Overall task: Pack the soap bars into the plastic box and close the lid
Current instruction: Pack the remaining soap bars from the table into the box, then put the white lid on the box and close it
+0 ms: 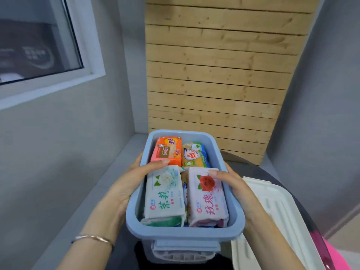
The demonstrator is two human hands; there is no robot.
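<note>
A light blue plastic box [235,217] stands open in front of me, filled with wrapped soap bars. At the back lie an orange bar [167,151] and a yellow-and-blue bar [194,154]. In front lie a white bar with green print [165,195] and a pink bar with a red rose [206,197]. My left hand [128,184] grips the box's left wall, thumb resting over the white bar. My right hand [235,184] grips the right wall, thumb on the pink bar. The white lid [276,211] lies to the right of the box, off it.
A dark round table [259,168] carries the box and lid. Behind stands a wooden slat panel [214,75] between grey walls, with a window [35,39] at the upper left. Something pink [339,258] shows at the lower right corner.
</note>
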